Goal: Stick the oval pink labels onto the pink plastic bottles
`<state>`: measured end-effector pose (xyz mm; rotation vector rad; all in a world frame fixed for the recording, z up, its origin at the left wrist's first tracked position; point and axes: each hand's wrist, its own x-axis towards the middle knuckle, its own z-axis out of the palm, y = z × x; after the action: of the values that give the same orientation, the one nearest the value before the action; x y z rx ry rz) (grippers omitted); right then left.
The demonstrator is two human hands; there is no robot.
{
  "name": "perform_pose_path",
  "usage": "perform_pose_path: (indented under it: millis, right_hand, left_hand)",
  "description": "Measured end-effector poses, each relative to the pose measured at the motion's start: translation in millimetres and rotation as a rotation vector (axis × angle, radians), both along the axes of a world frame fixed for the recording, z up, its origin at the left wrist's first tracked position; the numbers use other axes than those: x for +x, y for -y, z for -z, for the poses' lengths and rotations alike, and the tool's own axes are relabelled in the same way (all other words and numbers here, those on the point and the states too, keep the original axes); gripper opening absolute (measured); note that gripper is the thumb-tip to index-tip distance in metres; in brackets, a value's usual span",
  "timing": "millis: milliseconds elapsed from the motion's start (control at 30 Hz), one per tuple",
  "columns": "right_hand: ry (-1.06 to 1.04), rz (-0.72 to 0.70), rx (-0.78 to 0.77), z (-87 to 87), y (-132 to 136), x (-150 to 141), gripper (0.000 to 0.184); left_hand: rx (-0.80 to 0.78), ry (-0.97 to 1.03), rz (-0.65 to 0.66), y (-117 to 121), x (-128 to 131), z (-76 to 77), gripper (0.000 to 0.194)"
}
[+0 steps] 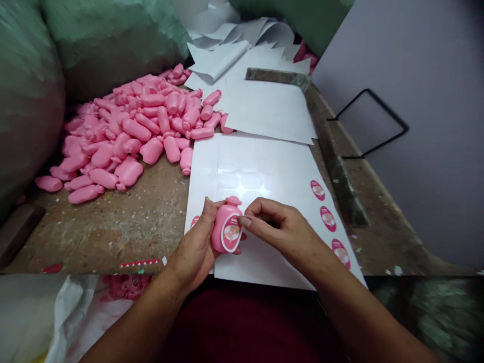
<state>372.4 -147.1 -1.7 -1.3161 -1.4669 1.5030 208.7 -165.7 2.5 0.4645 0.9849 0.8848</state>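
Observation:
My left hand (194, 247) grips a small pink plastic bottle (227, 227) upright, its oval pink-and-white label (231, 232) facing up toward me. My right hand (276, 227) hovers beside it, with its closed fingertips at the bottle's right edge and nothing visible between them. Beneath both hands lies a white label backing sheet (264, 176), with several round pink stickers (328, 219) along its right edge and pale marks where others were. A heap of unlabelled pink bottles (128, 131) lies to the left.
Loose white sheets (264, 106) overlap behind the backing sheet on a worn, speckled wooden table (113, 232). Large green sacks (102, 40) bulge at the left, a grey wall (427, 101) with a black wire frame (370, 123) stands right, and a white plastic bag (75, 312) lies below the table edge.

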Motion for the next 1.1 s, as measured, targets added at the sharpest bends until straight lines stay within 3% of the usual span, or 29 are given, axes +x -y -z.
perform_pose_path:
  millis: [767,867,1033,1100]
  right_hand:
    - [0.039,0.01,0.017,2.7,0.8,0.4,0.03]
    - [0.21,0.009,0.136,0.6,3.6,-0.1,0.027]
    - [0.667,0.171,0.575,-1.6,7.4,4.9,0.021]
    - [0.668,0.22,0.585,-1.3,7.3,8.7,0.021]
  left_hand:
    - [0.08,-0.056,0.028,4.6,2.8,3.6,0.058]
    - [0.1,-0.087,0.037,5.9,3.4,4.0,0.045]
    - [0.098,-0.04,0.01,4.4,4.6,7.5,0.04]
    - [0.073,-0.026,0.022,4.0,2.8,8.5,0.041]
